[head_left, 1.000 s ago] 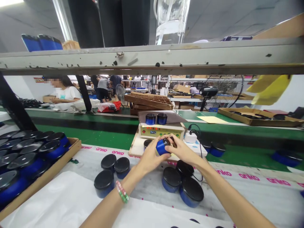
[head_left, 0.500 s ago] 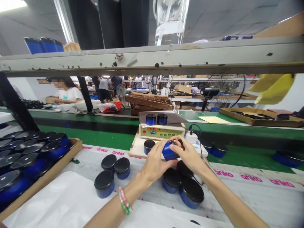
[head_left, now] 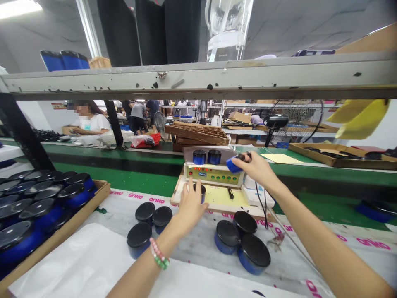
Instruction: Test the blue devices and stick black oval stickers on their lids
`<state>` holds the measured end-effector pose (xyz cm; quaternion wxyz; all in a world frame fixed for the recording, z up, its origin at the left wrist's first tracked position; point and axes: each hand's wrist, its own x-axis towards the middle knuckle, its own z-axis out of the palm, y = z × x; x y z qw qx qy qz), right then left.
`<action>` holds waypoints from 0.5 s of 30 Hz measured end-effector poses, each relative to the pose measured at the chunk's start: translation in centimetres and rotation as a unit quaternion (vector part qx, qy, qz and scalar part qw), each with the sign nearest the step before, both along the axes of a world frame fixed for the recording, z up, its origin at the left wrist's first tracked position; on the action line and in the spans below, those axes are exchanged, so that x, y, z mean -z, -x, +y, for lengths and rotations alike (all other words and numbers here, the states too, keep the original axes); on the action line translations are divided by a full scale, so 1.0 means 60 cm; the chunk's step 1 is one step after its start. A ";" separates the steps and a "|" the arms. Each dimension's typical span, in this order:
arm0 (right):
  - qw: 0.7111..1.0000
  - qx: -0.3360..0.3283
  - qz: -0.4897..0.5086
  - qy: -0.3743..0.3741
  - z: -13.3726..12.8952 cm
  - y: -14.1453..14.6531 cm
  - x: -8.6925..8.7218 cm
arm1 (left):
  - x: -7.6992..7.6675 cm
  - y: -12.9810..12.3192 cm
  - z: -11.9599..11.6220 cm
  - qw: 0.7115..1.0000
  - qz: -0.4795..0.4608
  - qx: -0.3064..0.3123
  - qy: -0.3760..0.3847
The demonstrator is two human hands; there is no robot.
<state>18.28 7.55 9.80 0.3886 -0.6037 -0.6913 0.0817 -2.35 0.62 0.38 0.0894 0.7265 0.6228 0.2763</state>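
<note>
My right hand [head_left: 256, 167] grips a blue round part with a black top [head_left: 233, 165], holding it tilted over the right end of the tester's top. My left hand [head_left: 190, 207] is spread, with fingers and thumb around another black-topped blue part [head_left: 203, 192] on the board before the tester; whether they touch it is unclear. The yellow-fronted tester [head_left: 214, 174] shows red lights and several green knobs or sockets. Two more blue parts [head_left: 199, 157] stand upright on it. A small black piece [head_left: 230, 193] lies on the yellow surface in front.
Three blue parts [head_left: 139, 235] stand left of centre, three more [head_left: 254, 252] to the right. A cardboard tray [head_left: 101, 190] at left holds several others. Black cables [head_left: 262, 207] hang beside a white box [head_left: 258, 191]. A shelf beam [head_left: 198, 78] spans overhead.
Both hands were on one blue part. My left hand has let go and moved left to another on the board, while my right hand has carried the first up and forward.
</note>
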 end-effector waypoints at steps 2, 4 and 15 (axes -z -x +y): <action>0.999 0.022 -0.031 0.012 0.052 0.007 -0.016 | 0.010 0.015 0.012 1.000 0.002 -0.017 0.024; 0.998 0.028 -0.053 0.030 0.095 0.021 -0.019 | 0.022 0.021 0.023 0.999 0.007 -0.012 0.039; 0.995 0.080 -0.061 0.017 0.129 -0.089 -0.014 | 0.048 0.021 0.037 1.000 0.022 0.020 0.002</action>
